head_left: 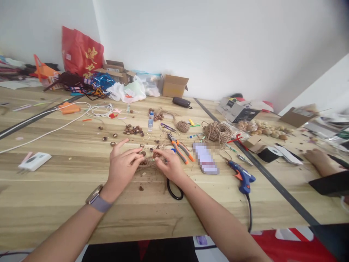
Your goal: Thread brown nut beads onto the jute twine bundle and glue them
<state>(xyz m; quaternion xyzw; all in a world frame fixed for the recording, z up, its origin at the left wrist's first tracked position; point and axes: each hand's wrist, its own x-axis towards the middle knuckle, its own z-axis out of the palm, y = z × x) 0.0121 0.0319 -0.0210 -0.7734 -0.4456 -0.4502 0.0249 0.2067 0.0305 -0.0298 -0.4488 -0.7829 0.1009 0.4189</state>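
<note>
My left hand (124, 162), a watch on its wrist, has thumb and index finger closed on a small brown nut shell (143, 153). Facing it, the fingers of my right hand (170, 165) pinch another brown nut shell (156, 155). Brown twine (147, 162) runs just below the fingertips, between the two hands; how it joins the shells is too small to tell. Under my right wrist pokes out a black loop handle (175, 193), its other end hidden. Pliers with orange and grey handles (181, 148) lie just beyond my right hand.
Several loose nut shells (133, 130) lie beyond my hands, near a small clear bottle (151, 122). To the right are a twine coil (217, 132), a phone (204, 158) and a corded blue glue gun (244, 179). Another person's hand (319, 160) rests at far right. A white cable (62, 125) crosses the left.
</note>
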